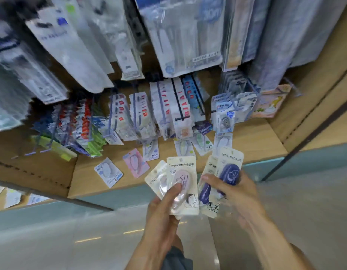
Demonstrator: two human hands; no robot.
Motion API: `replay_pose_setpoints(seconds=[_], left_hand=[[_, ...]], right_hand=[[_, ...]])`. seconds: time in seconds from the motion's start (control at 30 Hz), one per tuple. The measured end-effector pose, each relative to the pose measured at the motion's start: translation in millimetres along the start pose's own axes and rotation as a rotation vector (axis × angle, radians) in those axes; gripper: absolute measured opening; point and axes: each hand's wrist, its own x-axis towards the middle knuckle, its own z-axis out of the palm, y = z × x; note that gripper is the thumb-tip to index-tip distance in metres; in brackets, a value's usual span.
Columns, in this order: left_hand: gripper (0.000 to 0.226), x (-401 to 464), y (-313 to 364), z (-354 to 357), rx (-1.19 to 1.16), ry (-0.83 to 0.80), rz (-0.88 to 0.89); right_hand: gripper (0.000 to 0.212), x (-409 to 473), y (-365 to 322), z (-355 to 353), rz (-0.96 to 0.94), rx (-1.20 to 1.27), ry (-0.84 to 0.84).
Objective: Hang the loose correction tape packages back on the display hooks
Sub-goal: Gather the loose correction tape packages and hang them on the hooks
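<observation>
A pale wooden shelf (252, 141) runs across the middle of the view, its front edge faced with a light teal strip; below it lies a glossy, pale tiled floor (90, 240) catching streaks of light; to the right a wooden side panel (312, 94) rises at a slant. Above the shelf, rows of display hooks (177, 100) carry crowded packets — red-and-white ones in the centre, orange and green ones to the left, blue-printed ones to the right; nearer the camera, larger hanging packs (71, 51) are blurred. Loose correction tape packages lie flat on the shelf under the hooks: a white one (108, 172) at the left, a pink one (136, 163) just beside it, and several pale ones (201, 144) further back near the hanging rows. The left hand (164, 209) grips two cream packages fanned together, thumb pressed on the clear blister of the front package (183, 184), with the second package (157, 178) tucked behind to its left; the right hand (236, 191) grasps two more, fingers curled round the dark blue package (230, 168) with another blue package (207, 184) behind it; both pairs are held over the shelf's front edge, close to each other but apart.
</observation>
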Motion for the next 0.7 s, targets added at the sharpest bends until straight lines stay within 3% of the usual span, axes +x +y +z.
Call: replay_pose_setpoints(seconds=[0.13, 0.37, 0.53, 0.7], left_hand=[[0.057, -80, 71, 61, 0.067, -0.008, -0.002], [0.045, -238, 236, 186, 0.022, -0.109, 0.085], [0.069, -329, 351, 249, 0.032, -0.128, 0.192], [0.049, -392, 433, 283, 0.019, -0.182, 0.342]], right_hand=[[0.059, -82, -98, 0, 0.049, 0.115, 0.037], [0.064, -221, -300, 25, 0.08, 0.239, 0.039], [0.082, -317, -446, 70, -0.14, 0.161, -0.066], [0.07, -378, -535, 102, -0.328, 0.169, -0.106]])
